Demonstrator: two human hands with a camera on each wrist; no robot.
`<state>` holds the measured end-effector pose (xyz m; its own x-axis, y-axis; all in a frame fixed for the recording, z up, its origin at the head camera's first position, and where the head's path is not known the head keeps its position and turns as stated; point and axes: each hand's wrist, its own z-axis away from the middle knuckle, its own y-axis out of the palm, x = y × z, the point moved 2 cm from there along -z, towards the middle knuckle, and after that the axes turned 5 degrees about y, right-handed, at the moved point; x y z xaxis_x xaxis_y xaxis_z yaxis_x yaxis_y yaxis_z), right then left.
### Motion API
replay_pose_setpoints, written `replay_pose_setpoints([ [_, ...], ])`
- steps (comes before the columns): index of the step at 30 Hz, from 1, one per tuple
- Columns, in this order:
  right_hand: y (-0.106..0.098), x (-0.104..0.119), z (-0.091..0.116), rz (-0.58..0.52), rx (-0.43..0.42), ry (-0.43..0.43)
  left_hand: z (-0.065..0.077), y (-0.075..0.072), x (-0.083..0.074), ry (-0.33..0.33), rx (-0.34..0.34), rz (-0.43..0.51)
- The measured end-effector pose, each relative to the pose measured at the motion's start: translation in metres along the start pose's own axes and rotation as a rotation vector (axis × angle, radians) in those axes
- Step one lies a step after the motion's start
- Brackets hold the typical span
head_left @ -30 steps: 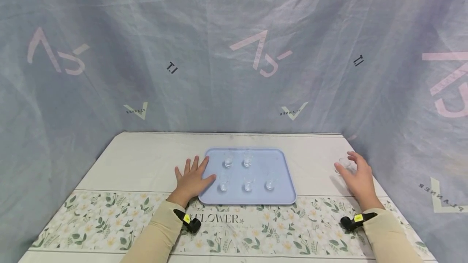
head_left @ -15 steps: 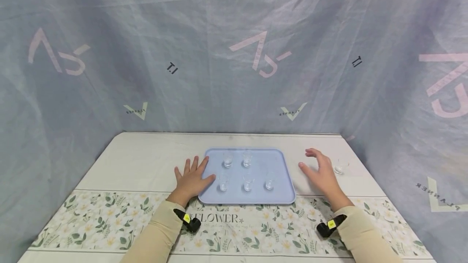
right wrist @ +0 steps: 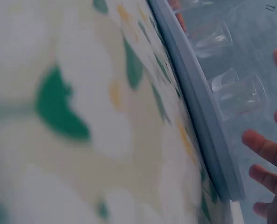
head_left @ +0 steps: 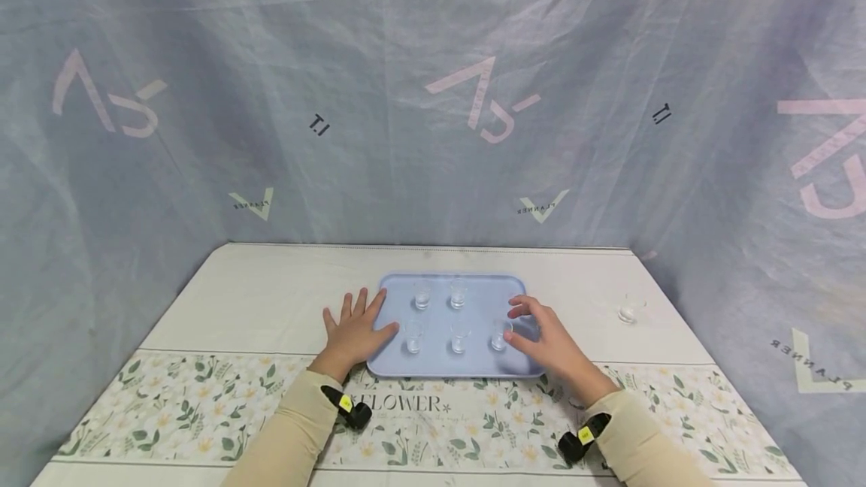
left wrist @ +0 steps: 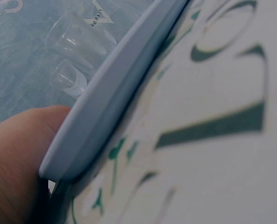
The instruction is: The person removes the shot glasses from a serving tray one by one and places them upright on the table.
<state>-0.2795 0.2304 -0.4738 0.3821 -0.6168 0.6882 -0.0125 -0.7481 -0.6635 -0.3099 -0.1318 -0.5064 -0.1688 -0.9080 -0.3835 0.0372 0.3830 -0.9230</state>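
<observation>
A light blue tray [head_left: 476, 365] lies on the table, bearing several small clear glasses. Two stand in the back row: the back left glass [head_left: 422, 296] and the back middle glass [head_left: 458, 295]. In front are the left glass [head_left: 414, 340], the middle glass [head_left: 459, 340] and the right glass [head_left: 498, 338]. My left hand [head_left: 353, 337] rests at the tray's left edge, fingers spread and thumb over the rim. My right hand [head_left: 551, 340] is over the tray's right side, thumb near the front right glass. In the right wrist view, its fingers [right wrist: 264, 147] stand apart from that glass [right wrist: 243, 96].
Another clear glass [head_left: 628, 311] stands on the white table to the right of the tray. A floral strip [head_left: 223, 412] of the table cover runs along the front. Grey-blue curtains [head_left: 379, 171] enclose the back and sides.
My right hand has left the glass at the far right, which stays on the table, and moved left over the tray to the front right glass. My left hand has not moved.
</observation>
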Motion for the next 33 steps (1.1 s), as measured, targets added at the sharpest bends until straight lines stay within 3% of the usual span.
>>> replay_pose_setpoints([
  [4,0.006,-0.001,0.001,-0.01,0.021,0.005,0.001,0.0,-0.001,0.0,-0.003,-0.003],
  [8,0.012,-0.002,0.0,0.004,0.018,-0.046,0.001,-0.001,0.0,-0.001,-0.008,0.008],
  [14,0.019,-0.004,0.001,0.036,-0.035,-0.157,-0.001,0.002,0.002,0.003,-0.013,0.014],
  [22,0.02,-0.007,0.0,0.076,-0.084,-0.191,-0.002,0.002,0.001,-0.005,-0.001,0.019],
  [25,0.016,-0.006,-0.002,0.076,-0.101,-0.175,-0.001,0.002,0.0,-0.007,0.003,0.017],
  [33,-0.007,-0.007,-0.011,0.033,-0.137,-0.016,0.0,-0.001,-0.002,-0.005,0.001,0.013],
])
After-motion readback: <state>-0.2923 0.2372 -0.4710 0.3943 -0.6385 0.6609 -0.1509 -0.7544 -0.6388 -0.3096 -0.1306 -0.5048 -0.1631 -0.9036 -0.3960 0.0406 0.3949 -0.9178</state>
